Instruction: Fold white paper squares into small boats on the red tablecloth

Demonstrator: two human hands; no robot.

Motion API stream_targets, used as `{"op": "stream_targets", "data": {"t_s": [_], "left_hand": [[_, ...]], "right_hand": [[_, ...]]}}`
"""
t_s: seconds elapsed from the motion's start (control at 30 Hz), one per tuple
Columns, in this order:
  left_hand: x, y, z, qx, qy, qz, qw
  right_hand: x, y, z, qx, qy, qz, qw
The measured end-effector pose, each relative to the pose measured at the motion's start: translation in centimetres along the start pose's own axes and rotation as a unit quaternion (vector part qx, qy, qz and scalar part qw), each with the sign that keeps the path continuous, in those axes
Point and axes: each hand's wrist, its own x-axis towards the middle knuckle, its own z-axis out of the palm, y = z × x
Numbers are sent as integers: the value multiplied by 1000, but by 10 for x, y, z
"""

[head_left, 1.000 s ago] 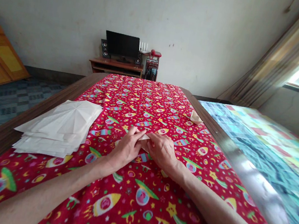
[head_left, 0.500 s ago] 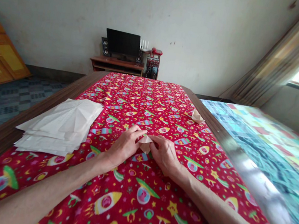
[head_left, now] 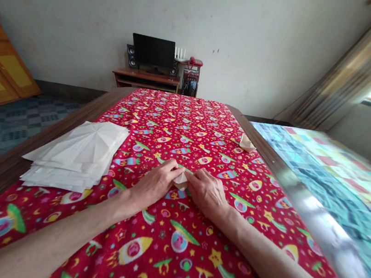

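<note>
Between my fingertips is a small folded piece of paper (head_left: 181,182), cream-white and creased to a point at its far end. My left hand (head_left: 160,178) pinches its left side, and my right hand (head_left: 206,189) pinches the right side. Both hands rest low over the red patterned cloth (head_left: 134,247), and the fingers hide much of the folds. To the left lies a stack of creased paper sheets (head_left: 76,155). A small folded paper shape (head_left: 247,143) sits on the cloth farther off to the right.
The cloth covers a dark wooden table (head_left: 1,183). A bed with a blue sheet (head_left: 324,192) stands along the right side. Against the far wall are a monitor (head_left: 153,52) on a small desk (head_left: 146,77) and a red telephone (head_left: 193,61). A wooden cabinet (head_left: 4,65) stands at left.
My fingertips have drawn closer together over the folded paper, and less of it shows now. The view has shifted slightly; the stack and the folded shape lie as before.
</note>
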Motion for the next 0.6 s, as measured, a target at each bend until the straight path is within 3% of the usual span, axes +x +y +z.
{"op": "stream_targets", "data": {"t_s": [0.33, 0.43, 0.6], "left_hand": [[-1, -5, 6, -13, 34, -15, 999], [-7, -4, 3, -12, 21, -4, 1000], [-10, 2, -3, 44, -21, 19, 999]], "right_hand": [[20, 4, 10, 50, 19, 43, 998], [17, 6, 12, 46, 18, 15, 999], [5, 12, 0, -1, -5, -92, 996]]}}
